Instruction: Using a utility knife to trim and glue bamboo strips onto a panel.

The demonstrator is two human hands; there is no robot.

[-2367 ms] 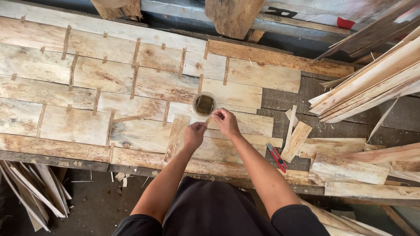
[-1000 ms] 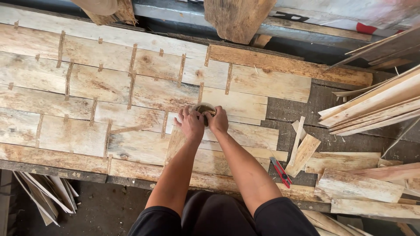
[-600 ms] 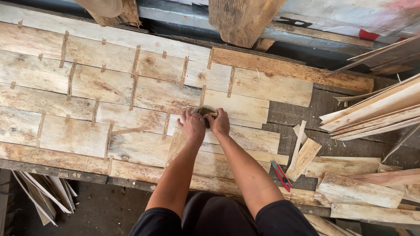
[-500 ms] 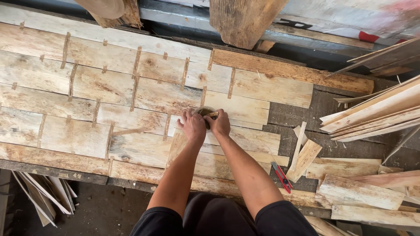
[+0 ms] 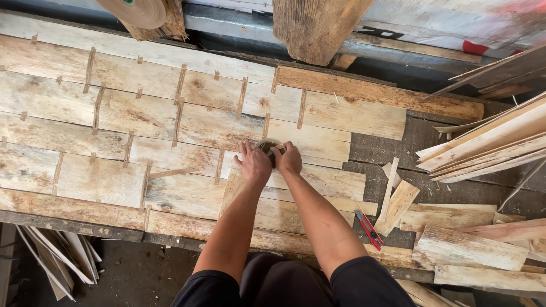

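Note:
A small round roll of brown tape [image 5: 267,147] with a dark middle stands on a wide sheet of pale veneer pieces [image 5: 114,142] joined by short strips of brown tape. Both my hands are at this roll. My left hand [image 5: 253,165] cups its left side, fingers reaching up past it. My right hand [image 5: 289,160] grips its right side, fingertips on the rim. Most of the roll is hidden by my fingers. A loose veneer piece [image 5: 232,190] lies slanted under my left wrist.
A red-handled cutter [image 5: 368,229] lies right of my right forearm. Loose veneer offcuts [image 5: 455,244] and stacked long strips [image 5: 489,142] fill the right side. A large brown tape roll [image 5: 139,10] and a thick wooden post [image 5: 315,25] stand at the back. More strips lean below the bench's left edge [image 5: 51,261].
2.4 s ago my hands were just below the roll, apart from it. They moved up and closed around it, and have hardly moved in the last second.

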